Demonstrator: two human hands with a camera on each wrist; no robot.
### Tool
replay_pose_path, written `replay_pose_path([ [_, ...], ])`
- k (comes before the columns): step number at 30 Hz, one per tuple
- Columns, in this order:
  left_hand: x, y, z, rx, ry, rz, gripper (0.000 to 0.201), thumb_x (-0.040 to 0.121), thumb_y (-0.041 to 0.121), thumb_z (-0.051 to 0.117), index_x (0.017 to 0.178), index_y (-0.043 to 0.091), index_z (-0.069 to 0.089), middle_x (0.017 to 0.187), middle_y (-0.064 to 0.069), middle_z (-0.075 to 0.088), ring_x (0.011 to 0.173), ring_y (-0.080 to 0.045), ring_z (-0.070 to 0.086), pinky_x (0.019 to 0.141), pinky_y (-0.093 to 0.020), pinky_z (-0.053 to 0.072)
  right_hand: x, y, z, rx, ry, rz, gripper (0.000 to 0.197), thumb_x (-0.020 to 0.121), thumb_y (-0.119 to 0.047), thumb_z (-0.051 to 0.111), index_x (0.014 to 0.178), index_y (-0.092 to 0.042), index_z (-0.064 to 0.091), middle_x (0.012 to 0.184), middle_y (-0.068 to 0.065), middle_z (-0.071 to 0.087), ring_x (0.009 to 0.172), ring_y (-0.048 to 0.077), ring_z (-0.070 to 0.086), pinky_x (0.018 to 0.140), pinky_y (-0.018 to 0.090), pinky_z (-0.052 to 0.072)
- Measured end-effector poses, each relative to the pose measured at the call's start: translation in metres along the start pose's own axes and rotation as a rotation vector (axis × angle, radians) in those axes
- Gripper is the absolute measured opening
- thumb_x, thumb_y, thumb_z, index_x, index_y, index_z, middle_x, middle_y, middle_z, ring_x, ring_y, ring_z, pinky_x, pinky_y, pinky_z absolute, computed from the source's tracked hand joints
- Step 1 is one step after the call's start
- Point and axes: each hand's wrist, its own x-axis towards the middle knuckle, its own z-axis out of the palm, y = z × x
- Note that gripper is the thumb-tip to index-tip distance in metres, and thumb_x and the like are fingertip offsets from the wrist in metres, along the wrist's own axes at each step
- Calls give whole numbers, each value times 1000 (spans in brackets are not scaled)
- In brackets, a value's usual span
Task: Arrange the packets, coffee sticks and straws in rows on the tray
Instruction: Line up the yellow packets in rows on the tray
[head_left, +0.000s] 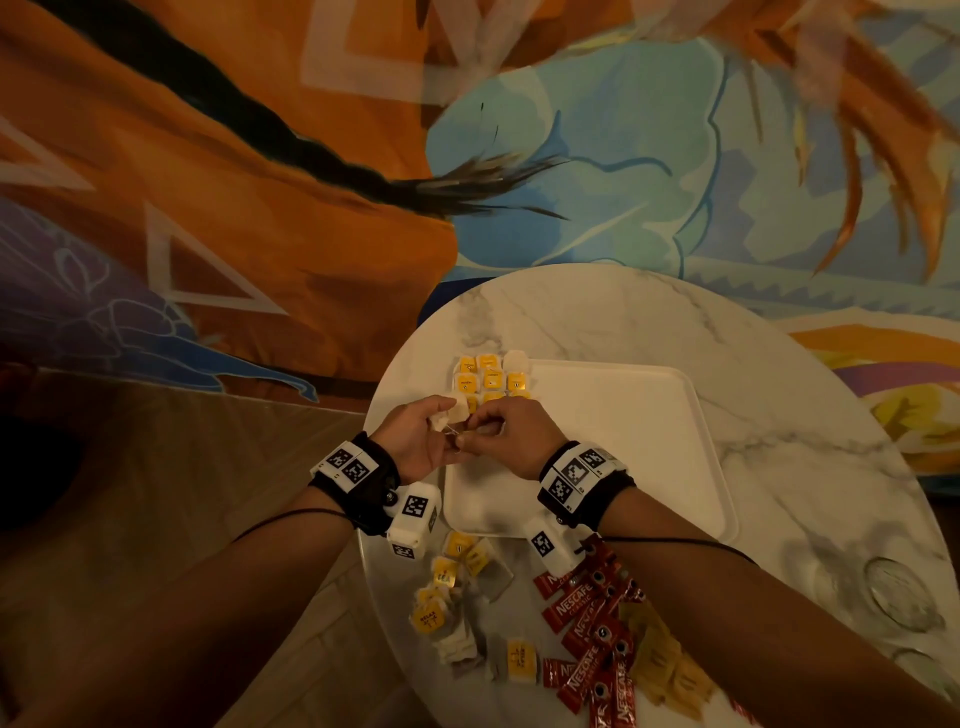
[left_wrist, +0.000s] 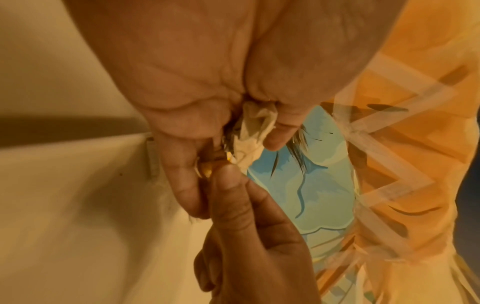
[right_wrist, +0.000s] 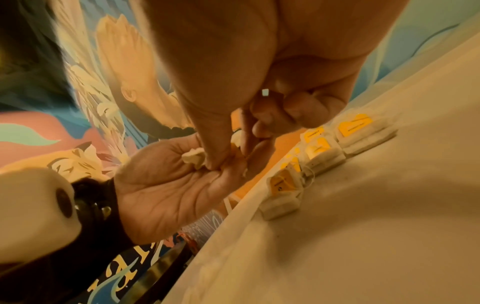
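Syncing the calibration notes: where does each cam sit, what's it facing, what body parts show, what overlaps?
Head: on the head, looking down at the tray and table; both forearms, left hand, right hand.
Left wrist: along the left palm toward the tea bag; right fingertips intrude.
Right wrist: along the right hand toward the tea bag rows; left palm shows.
Shared: all show both hands on the tea bag.
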Motion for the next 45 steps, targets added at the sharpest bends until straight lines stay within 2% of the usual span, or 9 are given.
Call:
replay_pose_path([
  [4,-1,1,3,2,20,-8,42,103,26,39,136,5,54,124,-20,62,86,-27,71,79,-41,59,-2,0,1,-54,5,-16,17,82,-39,76,90,-24,78,78,-9,69,73,6,61,66,19,44],
  [9,0,2,3,11,46,-10,27,99,16,48,117,3,64,98,-15,72,78,-26,71,80,-44,59,-6,-4,-8,21,42,-52,7,87,-24,73,87,-18,76,82,-10,67,70,-2,57,64,7,39],
  [15,1,3,2,33,143,86,12,98,8,52,92,8,62,81,-9,72,68,-19,72,66,-28,55,-11,-5,-31,283,50,-52,10,89,-17,73,88,-7,72,70,0,69,56,11,64,57,18,49],
  [18,0,4,3,-2,144,94,13,100,10,48,96,11,61,83,-11,73,74,-24,72,62,-28,57,-14,-5,-43,360,46,-51,14,92,-14,69,95,0,70,74,13,71,55,13,63,53,15,44],
  [27,-3,5,18,61,22,-37,23,99,24,51,113,7,59,97,-17,64,76,-30,68,60,-31,60,-14,-4,-54,320,118,-93,13,92,-23,70,95,-13,78,81,-8,74,70,0,61,69,15,47],
  [32,-5,7,20,230,-95,-107,31,101,24,44,122,7,59,104,-15,69,75,-23,66,58,-24,52,-14,-3,-55,363,103,-45,15,95,-18,65,102,-9,75,68,-2,67,56,5,56,55,18,46],
  [36,-5,6,18,323,-131,-67,17,99,5,46,97,12,62,95,-14,69,71,-20,58,55,-22,44,-14,-1,-56,383,104,-26,14,96,-18,64,104,-14,75,76,3,70,63,9,60,58,25,50],
  [40,0,3,17,385,-68,10,30,90,-6,60,76,19,53,78,-1,63,78,-19,61,63,-28,47,-14,1,-57,406,112,-14,19,97,-25,62,103,-15,77,90,22,71,68,14,60,62,28,50],
  [45,6,2,15,404,-11,75,30,86,-8,65,75,18,55,81,-4,62,82,-19,61,69,-30,45,-14,5,-55,425,105,-11,24,93,-7,65,116,-13,71,77,1,68,65,6,59,61,20,49],
])
